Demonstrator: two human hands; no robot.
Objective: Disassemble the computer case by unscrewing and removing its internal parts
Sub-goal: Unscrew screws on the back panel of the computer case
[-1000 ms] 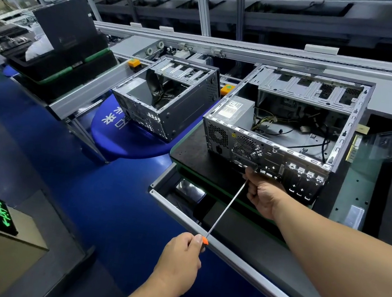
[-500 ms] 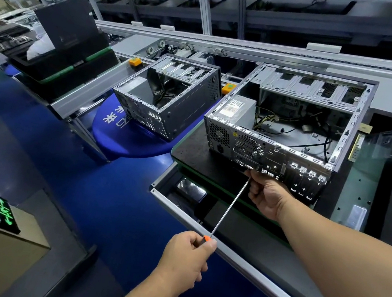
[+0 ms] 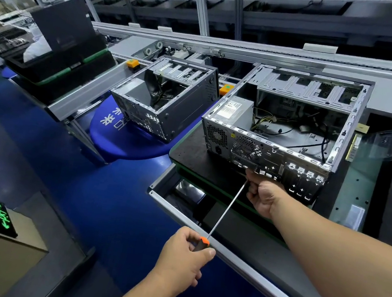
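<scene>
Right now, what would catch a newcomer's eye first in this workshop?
Probably the open computer case at centre right, its cables and power supply laid bare. Below it, a long screwdriver runs from the left hand gripping its handle up to the right hand steadying the shaft at the case's back panel. A second stripped case sits further left.

A round blue stool (image 3: 124, 148) stands on the blue floor (image 3: 39, 141). Left of the stool lies a black flat monitor (image 3: 61, 21); nearer than it, a green-lit exit sign (image 3: 1, 216).
</scene>
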